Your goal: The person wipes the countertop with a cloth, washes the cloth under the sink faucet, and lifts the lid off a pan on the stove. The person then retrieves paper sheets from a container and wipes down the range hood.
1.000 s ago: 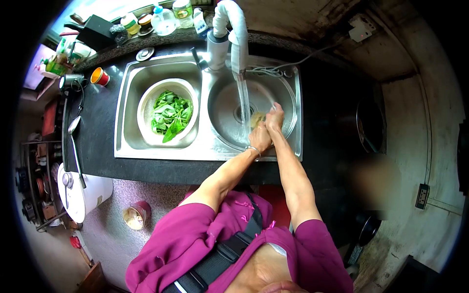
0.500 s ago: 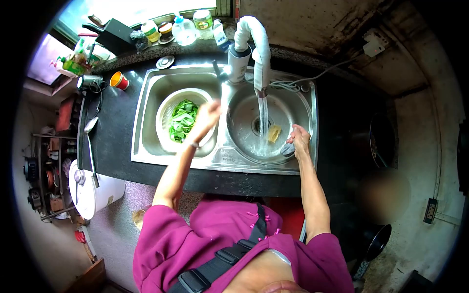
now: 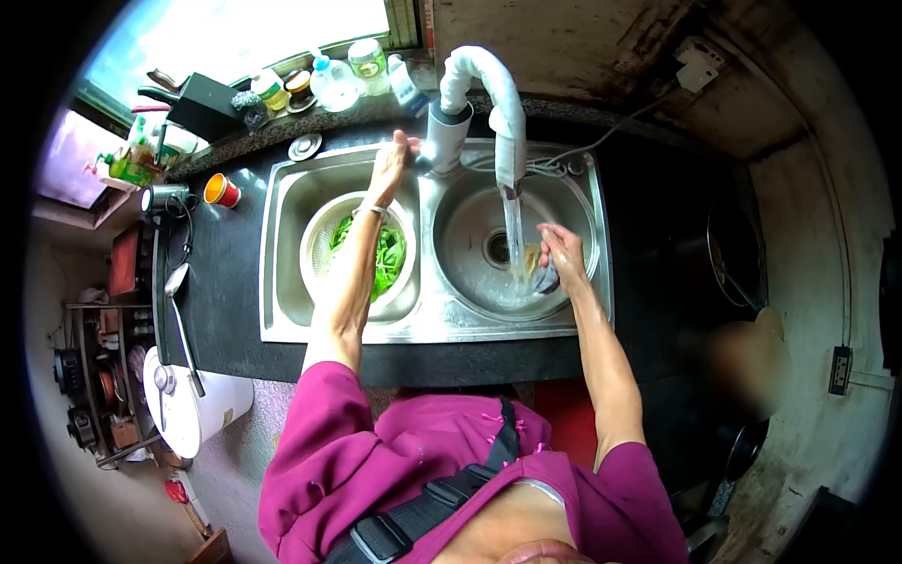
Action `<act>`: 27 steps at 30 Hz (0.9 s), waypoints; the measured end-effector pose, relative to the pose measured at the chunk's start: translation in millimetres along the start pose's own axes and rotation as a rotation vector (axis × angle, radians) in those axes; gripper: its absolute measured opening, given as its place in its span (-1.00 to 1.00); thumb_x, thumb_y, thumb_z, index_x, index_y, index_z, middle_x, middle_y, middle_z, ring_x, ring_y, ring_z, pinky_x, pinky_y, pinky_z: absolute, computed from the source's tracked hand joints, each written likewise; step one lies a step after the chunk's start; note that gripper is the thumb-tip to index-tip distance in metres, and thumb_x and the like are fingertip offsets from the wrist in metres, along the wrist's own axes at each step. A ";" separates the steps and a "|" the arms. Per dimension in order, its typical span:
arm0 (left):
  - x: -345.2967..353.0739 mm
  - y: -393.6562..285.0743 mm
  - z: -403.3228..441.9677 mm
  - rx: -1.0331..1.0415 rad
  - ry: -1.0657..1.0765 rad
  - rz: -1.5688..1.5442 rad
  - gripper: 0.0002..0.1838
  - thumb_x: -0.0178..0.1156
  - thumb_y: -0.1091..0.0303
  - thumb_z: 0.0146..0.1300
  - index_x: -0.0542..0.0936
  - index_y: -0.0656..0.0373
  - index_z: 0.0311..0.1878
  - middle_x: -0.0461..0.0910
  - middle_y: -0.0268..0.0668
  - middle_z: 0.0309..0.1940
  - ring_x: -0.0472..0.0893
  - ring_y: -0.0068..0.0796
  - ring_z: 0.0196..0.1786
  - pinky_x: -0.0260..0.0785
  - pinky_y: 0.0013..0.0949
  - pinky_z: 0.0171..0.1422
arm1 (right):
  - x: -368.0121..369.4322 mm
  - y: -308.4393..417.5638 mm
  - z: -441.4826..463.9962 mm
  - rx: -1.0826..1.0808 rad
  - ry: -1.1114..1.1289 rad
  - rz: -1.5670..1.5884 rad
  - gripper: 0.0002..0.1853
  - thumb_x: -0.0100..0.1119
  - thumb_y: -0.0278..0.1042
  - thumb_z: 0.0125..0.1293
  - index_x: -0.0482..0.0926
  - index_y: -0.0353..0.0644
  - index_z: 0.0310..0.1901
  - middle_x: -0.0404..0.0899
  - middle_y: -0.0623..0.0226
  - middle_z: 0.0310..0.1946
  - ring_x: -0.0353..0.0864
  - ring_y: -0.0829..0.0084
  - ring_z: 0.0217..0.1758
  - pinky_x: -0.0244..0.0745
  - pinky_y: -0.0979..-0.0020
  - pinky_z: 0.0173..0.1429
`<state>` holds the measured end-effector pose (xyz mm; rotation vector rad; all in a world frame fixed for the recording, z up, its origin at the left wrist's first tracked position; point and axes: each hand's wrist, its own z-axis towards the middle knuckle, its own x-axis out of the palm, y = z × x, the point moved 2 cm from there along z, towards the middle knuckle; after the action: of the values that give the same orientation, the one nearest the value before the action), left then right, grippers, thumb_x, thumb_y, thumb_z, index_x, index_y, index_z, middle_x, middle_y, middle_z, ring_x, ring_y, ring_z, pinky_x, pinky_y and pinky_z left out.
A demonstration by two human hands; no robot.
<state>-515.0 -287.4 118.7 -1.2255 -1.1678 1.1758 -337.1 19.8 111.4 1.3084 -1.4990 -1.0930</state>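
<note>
Beside the faucet base, my left hand [image 3: 391, 167] is at the faucet handle, whose lever is hidden by my fingers. My left forearm crosses over a light colander [image 3: 310, 230] of green leaves [image 3: 389, 258] in the left basin [image 3: 285, 207]. Inside the round right basin [image 3: 460, 280], my right hand [image 3: 564, 252] is closed on a small grey cloth-like thing [image 3: 545, 279]. A yellowish scrap [image 3: 533, 257] shows just left of that hand, partly hidden. Water [image 3: 514, 235] runs from the white-wrapped faucet [image 3: 507, 122] close to the grey thing.
A knife block [image 3: 202, 105], bottles and a jar [image 3: 366, 61] line the windowsill. On the dark counter are an orange cup [image 3: 223, 191] and a ladle [image 3: 178, 305]. A white bucket [image 3: 221, 404] stands below at left. A pan [image 3: 728, 258] is at right.
My left hand has moved up from above the colander to the faucet handle. My right hand has shifted slightly left and up with the grey cloth-like thing, nearer the yellowish scrap.
</note>
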 end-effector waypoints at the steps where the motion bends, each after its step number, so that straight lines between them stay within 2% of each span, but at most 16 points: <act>1: -1.3 2.0 -0.9 0.003 0.006 0.050 -0.27 -0.19 -0.29 0.24 0.58 0.31 -0.15 0.58 -0.27 -0.37 0.51 -0.52 -0.30 0.35 -0.43 -0.14 | 0.1 2.2 14.6 -0.043 0.025 -0.018 -0.69 0.09 -0.31 0.27 0.47 -0.36 -0.05 0.42 0.43 -0.59 0.34 0.68 -0.69 0.28 0.64 -0.62; 5: -2.0 11.4 5.9 0.036 -0.033 0.154 -0.34 -0.16 -0.23 0.28 0.62 0.26 -0.26 0.57 -0.30 -0.47 0.51 -0.52 -0.35 0.32 -0.44 -0.19 | 29.9 77.5 59.7 -0.245 0.102 -0.199 -0.54 0.23 -0.39 0.15 0.41 -0.33 0.08 0.55 0.30 -0.42 0.36 0.70 -0.69 0.27 0.67 -0.65; 7: -0.6 12.1 6.3 0.072 -0.077 0.193 -0.30 -0.20 -0.26 0.27 0.62 0.27 -0.26 0.60 -0.24 -0.46 0.53 -0.47 -0.34 0.33 -0.40 -0.20 | 54.0 113.8 86.1 -0.370 0.227 -0.192 -0.35 0.25 -0.49 0.09 0.22 -0.30 0.23 0.55 0.27 -0.23 0.36 0.69 -0.67 0.29 0.66 -0.66; 8: 0.0 10.4 6.4 0.063 -0.090 0.210 -0.28 -0.22 -0.27 0.27 0.62 0.27 -0.27 0.60 -0.22 -0.45 0.54 -0.46 -0.33 0.34 -0.39 -0.19 | 64.6 119.1 109.2 -0.462 0.278 -0.196 -0.29 0.27 -0.46 0.07 0.17 -0.25 0.27 0.54 0.28 -0.20 0.38 0.70 -0.64 0.29 0.65 -0.66; 9: 0.3 7.0 5.5 0.054 -0.083 0.216 -0.29 -0.23 -0.27 0.27 0.63 0.26 -0.28 0.60 -0.22 -0.46 0.54 -0.46 -0.33 0.34 -0.40 -0.19 | 80.1 141.6 107.9 -0.559 0.251 -0.317 -0.24 0.35 -0.40 0.01 0.19 -0.24 0.26 0.53 0.30 -0.18 0.45 0.66 -0.49 0.40 0.61 -0.51; 10: 0.3 3.9 4.1 0.043 -0.077 0.221 -0.29 -0.23 -0.27 0.27 0.63 0.26 -0.28 0.60 -0.23 -0.46 0.54 -0.47 -0.34 0.33 -0.40 -0.20 | 94.6 159.8 104.2 -0.562 0.251 -0.318 -0.24 0.35 -0.40 0.01 0.19 -0.24 0.26 0.53 0.30 -0.18 0.45 0.66 -0.49 0.40 0.61 -0.51; 12: 0.0 -1.9 1.0 0.053 -0.090 0.258 -0.30 -0.21 -0.27 0.27 0.64 0.24 -0.29 0.59 -0.24 -0.51 0.53 -0.48 -0.38 0.33 -0.41 -0.23 | 118.5 181.8 100.7 -0.547 0.355 -0.311 -0.16 0.46 -0.27 -0.11 0.23 -0.25 0.23 0.51 0.26 -0.11 0.49 0.53 -0.24 0.47 0.49 -0.19; 15: -1.3 -5.7 3.1 0.002 -0.087 0.309 -0.32 -0.18 -0.24 0.28 0.64 0.24 -0.31 0.60 -0.22 -0.52 0.56 -0.42 -0.38 0.35 -0.38 -0.22 | 137.6 164.1 141.3 -0.797 0.412 -0.563 -0.29 0.50 -0.08 -0.16 0.39 -0.20 0.02 0.48 0.25 -0.12 0.46 0.54 -0.25 0.41 0.54 -0.17; 16: -1.8 -3.7 5.3 0.007 -0.099 0.318 -0.34 -0.18 -0.21 0.28 0.64 0.25 -0.33 0.60 -0.21 -0.51 0.59 -0.38 -0.33 0.36 -0.36 -0.19 | 136.5 158.6 147.9 -0.727 0.406 -0.621 -0.40 0.46 -0.08 -0.12 0.44 -0.22 -0.09 0.52 0.31 -0.22 0.46 0.53 -0.21 0.40 0.45 -0.10; 19: -5.5 1.1 12.6 -0.024 -0.118 0.344 -0.32 -0.21 -0.22 0.29 0.65 0.24 -0.34 0.61 -0.21 -0.50 0.61 -0.38 -0.37 0.38 -0.37 -0.21 | 137.5 142.6 167.0 -0.585 0.391 -0.534 -0.49 0.44 -0.11 -0.08 0.48 -0.24 -0.17 0.53 0.32 -0.30 0.47 0.51 -0.20 0.41 0.42 -0.08; 20: -6.9 3.5 14.4 -0.080 -0.095 0.224 -0.32 -0.20 -0.23 0.28 0.64 0.24 -0.35 0.58 -0.26 -0.54 0.56 -0.47 -0.46 0.38 -0.43 -0.34 | 139.0 153.6 154.4 -0.395 0.406 -0.479 -0.23 0.50 -0.17 -0.18 0.29 -0.33 0.04 0.45 0.17 -0.13 0.42 0.48 -0.07 0.37 0.45 0.01; 21: -7.7 4.6 16.9 -0.133 -0.070 0.105 -0.32 -0.19 -0.24 0.27 0.63 0.24 -0.35 0.55 -0.31 -0.58 0.51 -0.55 -0.56 0.39 -0.49 -0.46 | 138.6 153.9 152.8 -0.298 0.412 -0.450 -0.08 0.53 -0.21 -0.22 0.20 -0.37 0.15 0.41 0.09 -0.04 0.40 0.47 -0.01 0.34 0.46 0.05; 22: -8.5 3.7 20.6 -0.136 -0.067 0.103 -0.32 -0.19 -0.24 0.27 0.63 0.24 -0.35 0.55 -0.31 -0.58 0.51 -0.55 -0.56 0.39 -0.49 -0.46 | 138.2 154.2 151.1 -0.202 0.412 -0.421 0.06 0.56 -0.24 -0.27 0.11 -0.42 0.26 0.37 0.01 0.04 0.37 0.45 0.05 0.32 0.47 0.09; 23: -9.0 3.8 23.2 -0.236 -0.044 0.046 -0.32 -0.21 -0.25 0.28 0.62 0.23 -0.36 0.56 -0.29 -0.56 0.53 -0.52 -0.56 0.41 -0.47 -0.47 | 139.9 155.4 149.1 -0.320 0.402 -0.426 0.02 0.54 -0.27 -0.23 0.13 -0.41 0.25 0.39 0.06 0.02 0.38 0.47 0.03 0.33 0.47 0.08; 24: -8.9 4.4 24.0 -0.338 -0.023 -0.012 -0.33 -0.22 -0.25 0.28 0.61 0.22 -0.37 0.57 -0.27 -0.55 0.54 -0.49 -0.56 0.44 -0.45 -0.48 | 139.1 156.4 147.8 -0.320 0.428 -0.405 -0.03 0.53 -0.29 -0.21 0.15 -0.39 0.23 0.39 0.11 0.01 0.37 0.48 0.03 0.31 0.46 0.10; 27: -11.0 8.7 31.7 -0.427 0.024 -0.057 -0.32 -0.25 -0.27 0.27 0.59 0.20 -0.35 0.58 -0.24 -0.55 0.56 -0.44 -0.58 0.47 -0.41 -0.47 | 138.4 162.0 143.7 -0.373 0.492 -0.378 -0.16 0.50 -0.34 -0.15 0.24 -0.33 0.18 0.41 0.27 -0.03 0.36 0.50 0.01 0.28 0.43 0.13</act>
<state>-547.2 -296.8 110.2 -1.5063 -1.4741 0.8901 -530.5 -94.3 236.6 1.4823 -0.6667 -1.1107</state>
